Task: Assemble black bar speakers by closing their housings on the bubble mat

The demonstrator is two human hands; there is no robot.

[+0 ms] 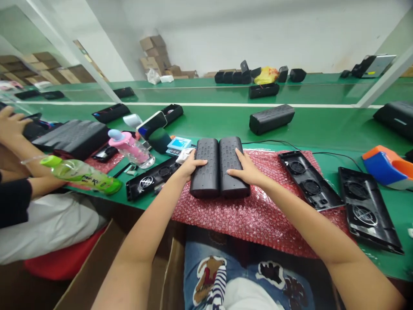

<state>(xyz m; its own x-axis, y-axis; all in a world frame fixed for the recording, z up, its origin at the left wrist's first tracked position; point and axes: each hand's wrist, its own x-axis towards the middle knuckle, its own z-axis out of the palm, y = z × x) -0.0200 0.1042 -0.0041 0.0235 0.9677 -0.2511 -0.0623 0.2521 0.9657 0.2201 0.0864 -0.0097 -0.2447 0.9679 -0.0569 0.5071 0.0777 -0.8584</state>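
1. At the far left edge, one co-worker's hand (13, 125) raised, with bent fingers, over dark parts; impossible to tell whether gripping anything.
2. Just right of there, one large black case (74, 135) on the green table (216, 120), with one green-capped bottle (84, 175) near the front edge.
3. Further right, one pink-topped cup (133, 150), then one black panel (153, 177) with two round grilles, slanting toward the left forearm.
4. Behind these, one small blue device (179, 145) with a lit screen; just in front, one crumpled white wrapper (185, 156) beside the left hand.
5. Left hand (189, 167) at the end of a forearm reaching forward and inward: thumb across the top, fingers around the outer side, grasping the left speaker (206, 174).
6. Right hand (249, 169) as a mirror image, angled in from the lower right: thumb and forefinger spread over the top, grasping the right speaker (232, 174).
7. Two speakers in all between the hands, side by side, long sides together, above one sheet of red bubble wrap (222, 219); contact between the two impossible to tell.
8. Behind and to the right, one spare speaker (272, 119) on the table.
9. Right of the wrap's middle, two more black panels, one inner panel (309, 180) partly on the wrap and one outer panel (368, 209) alongside, two round grilles in each.
10. Near the right edge, one orange-and-blue tape dispenser (385, 165).
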